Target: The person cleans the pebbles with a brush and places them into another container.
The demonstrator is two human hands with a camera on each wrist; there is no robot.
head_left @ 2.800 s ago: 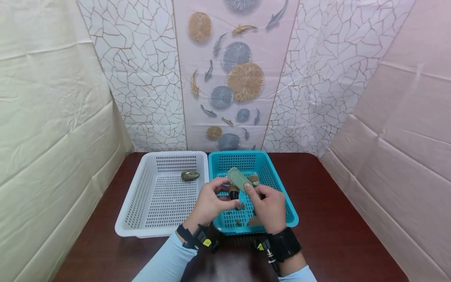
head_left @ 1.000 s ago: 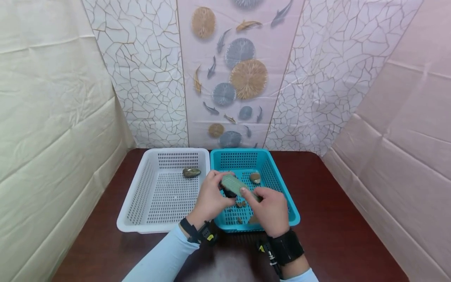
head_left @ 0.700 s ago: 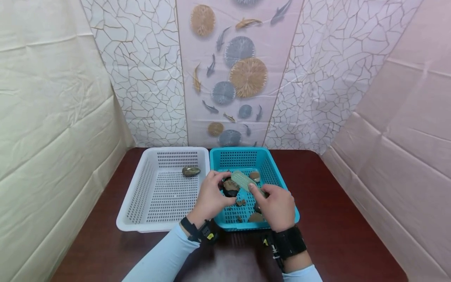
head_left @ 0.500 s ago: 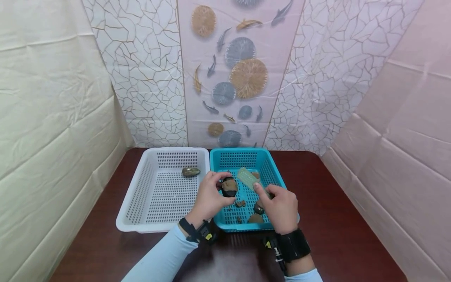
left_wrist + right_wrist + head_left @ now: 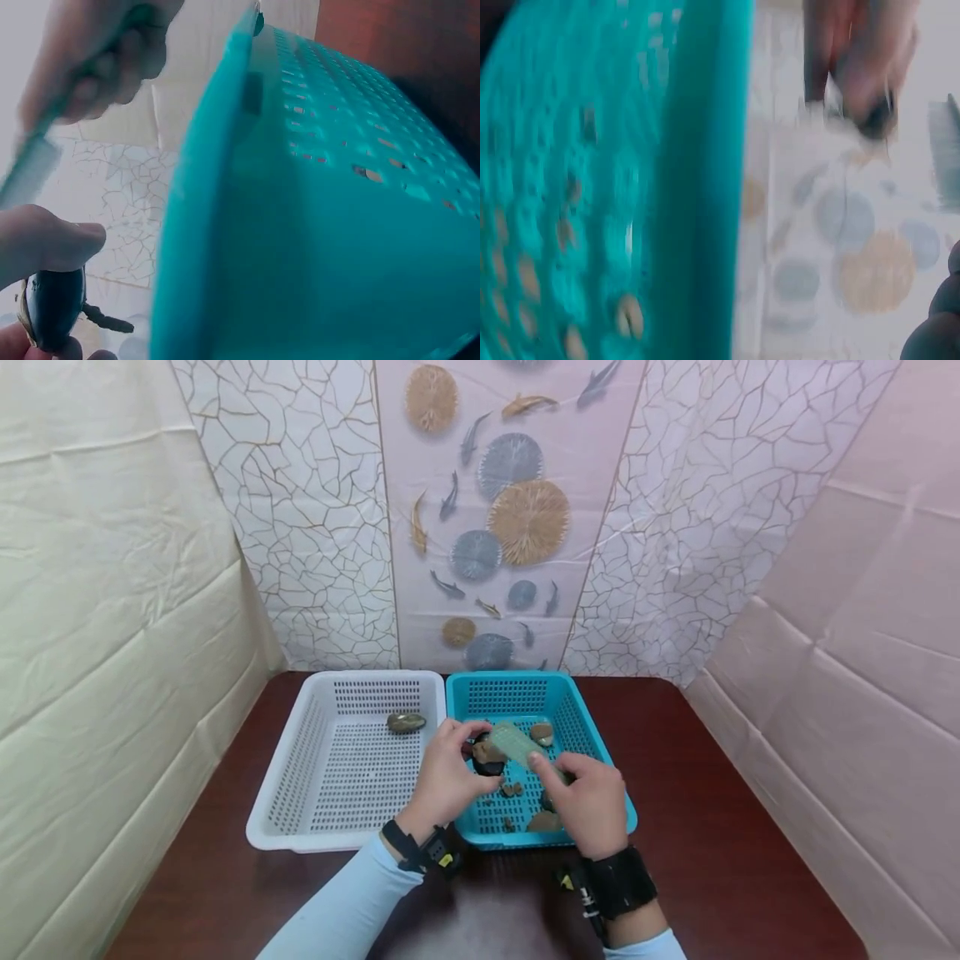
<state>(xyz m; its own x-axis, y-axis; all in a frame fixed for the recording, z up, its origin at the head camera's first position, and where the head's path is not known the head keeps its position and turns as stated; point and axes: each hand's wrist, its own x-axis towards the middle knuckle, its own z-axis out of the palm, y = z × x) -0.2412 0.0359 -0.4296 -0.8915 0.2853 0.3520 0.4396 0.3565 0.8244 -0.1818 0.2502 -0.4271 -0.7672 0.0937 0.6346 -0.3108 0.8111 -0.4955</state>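
Pinching a dark, brown-patched lump (image 5: 487,754) in left hand (image 5: 444,767), gripping green brush (image 5: 513,743) in right hand (image 5: 588,802), over right-side teal basket (image 5: 510,678).

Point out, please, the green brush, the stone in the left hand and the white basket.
Green brush (image 5: 514,743): head view, on its broad flat head.
Stone (image 5: 487,752): head view, on its brown part.
White basket (image 5: 360,772): head view, on its bare perforated floor.
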